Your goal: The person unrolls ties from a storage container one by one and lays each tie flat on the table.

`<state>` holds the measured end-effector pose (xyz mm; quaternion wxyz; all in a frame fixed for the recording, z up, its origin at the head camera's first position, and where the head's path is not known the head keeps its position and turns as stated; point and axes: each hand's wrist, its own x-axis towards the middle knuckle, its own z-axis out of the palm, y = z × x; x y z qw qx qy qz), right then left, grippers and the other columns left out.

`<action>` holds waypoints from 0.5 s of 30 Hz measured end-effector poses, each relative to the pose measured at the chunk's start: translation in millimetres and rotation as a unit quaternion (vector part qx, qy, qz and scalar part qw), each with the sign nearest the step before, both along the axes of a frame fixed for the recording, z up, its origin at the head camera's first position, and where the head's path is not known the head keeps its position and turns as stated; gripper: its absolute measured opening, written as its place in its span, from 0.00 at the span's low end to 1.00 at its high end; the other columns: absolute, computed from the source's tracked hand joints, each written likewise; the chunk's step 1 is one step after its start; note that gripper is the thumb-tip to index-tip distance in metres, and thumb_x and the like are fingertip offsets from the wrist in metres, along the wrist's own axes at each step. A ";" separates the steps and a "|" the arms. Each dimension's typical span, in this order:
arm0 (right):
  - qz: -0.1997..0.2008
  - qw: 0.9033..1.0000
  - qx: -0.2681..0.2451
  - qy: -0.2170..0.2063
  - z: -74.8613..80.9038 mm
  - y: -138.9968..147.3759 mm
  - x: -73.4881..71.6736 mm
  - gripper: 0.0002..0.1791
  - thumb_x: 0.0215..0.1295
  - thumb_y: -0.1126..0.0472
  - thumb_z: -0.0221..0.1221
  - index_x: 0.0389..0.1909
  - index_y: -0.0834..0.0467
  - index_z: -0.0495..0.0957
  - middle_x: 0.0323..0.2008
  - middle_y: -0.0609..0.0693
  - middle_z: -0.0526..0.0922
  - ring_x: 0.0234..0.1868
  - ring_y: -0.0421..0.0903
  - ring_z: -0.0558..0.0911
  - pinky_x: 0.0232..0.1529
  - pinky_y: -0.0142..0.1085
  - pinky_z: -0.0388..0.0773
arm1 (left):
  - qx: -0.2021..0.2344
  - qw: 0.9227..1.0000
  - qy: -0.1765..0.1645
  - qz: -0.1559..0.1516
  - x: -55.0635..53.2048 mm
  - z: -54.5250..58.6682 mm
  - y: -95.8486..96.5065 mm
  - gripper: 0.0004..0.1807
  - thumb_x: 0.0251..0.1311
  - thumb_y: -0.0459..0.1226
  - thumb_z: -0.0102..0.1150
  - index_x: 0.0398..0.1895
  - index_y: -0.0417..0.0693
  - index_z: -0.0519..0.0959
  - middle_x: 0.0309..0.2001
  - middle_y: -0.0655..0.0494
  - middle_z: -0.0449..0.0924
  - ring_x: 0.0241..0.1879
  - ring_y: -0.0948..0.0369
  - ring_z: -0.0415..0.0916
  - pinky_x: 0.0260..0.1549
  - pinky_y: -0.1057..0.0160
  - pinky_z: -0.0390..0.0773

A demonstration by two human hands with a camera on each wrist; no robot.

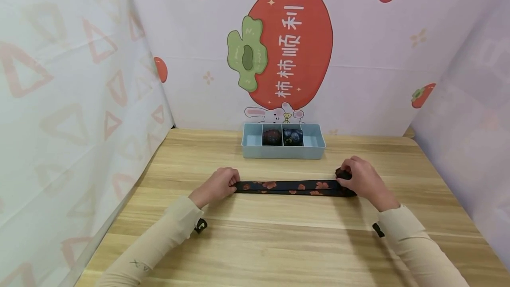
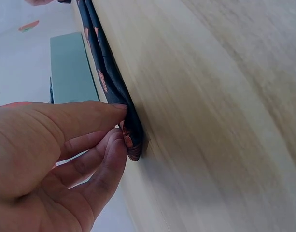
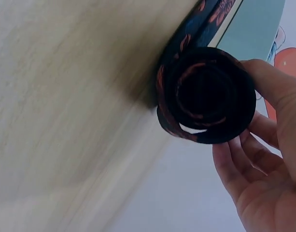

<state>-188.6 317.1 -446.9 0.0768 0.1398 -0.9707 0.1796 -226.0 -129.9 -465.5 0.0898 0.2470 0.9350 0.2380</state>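
Note:
A dark necktie with orange flowers [image 1: 292, 187] stretches sideways across the wooden table, its right end wound into a roll [image 3: 167, 116]. My left hand [image 1: 218, 185] pinches the flat left end between thumb and fingers, close over the tabletop in the left wrist view. At the other end, my right hand [image 1: 363, 181] grips the roll, thumb on one side and fingers on the other. Seen end-on in the right wrist view, the roll shows several loose layers. Behind the necktie stands a light blue divided box [image 1: 283, 152].
Two middle compartments of the box hold a dark reddish roll [image 1: 272, 137] and a dark blue patterned roll [image 1: 293, 137]. The wooden table [image 1: 275, 242] ends at a printed cloth backdrop [image 1: 199, 96], with cloth walls on both sides. Dark straps hang at both wrists.

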 end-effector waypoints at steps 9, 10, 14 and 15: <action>-0.015 0.999 -0.026 -0.032 3.5 16.8 4.3 0.13 0.61 0.63 0.72 0.41 0.67 0.85 0.38 0.60 0.85 0.37 0.53 0.83 0.40 0.51 0.82 | 0.005 1.000 0.014 -0.001 -0.5 -1.3 -13.4 0.08 0.58 0.23 0.72 0.38 0.37 0.84 0.36 0.50 0.84 0.36 0.62 0.79 0.41 0.62 0.84; -0.015 0.999 -0.025 -0.034 3.6 17.5 4.6 0.13 0.61 0.62 0.72 0.41 0.67 0.85 0.38 0.61 0.85 0.38 0.53 0.83 0.41 0.51 0.82 | 0.006 1.000 0.014 0.000 -0.6 -1.6 -14.2 0.08 0.58 0.23 0.72 0.38 0.38 0.84 0.36 0.50 0.84 0.36 0.62 0.79 0.41 0.62 0.84; -0.012 0.999 -0.019 -0.031 6.0 16.4 3.3 0.11 0.62 0.62 0.72 0.39 0.65 0.85 0.36 0.59 0.85 0.36 0.51 0.82 0.39 0.49 0.81 | 0.005 1.000 0.014 -0.003 -0.8 -2.1 -15.3 0.08 0.58 0.23 0.72 0.37 0.38 0.84 0.35 0.51 0.84 0.36 0.63 0.78 0.40 0.63 0.83; -0.012 0.999 -0.018 -0.028 7.1 15.2 2.6 0.11 0.62 0.61 0.73 0.38 0.65 0.85 0.36 0.58 0.85 0.35 0.50 0.81 0.38 0.48 0.81 | 0.004 1.000 0.014 -0.005 -0.9 -2.2 -15.3 0.08 0.58 0.23 0.72 0.37 0.38 0.83 0.35 0.51 0.84 0.36 0.62 0.78 0.40 0.63 0.83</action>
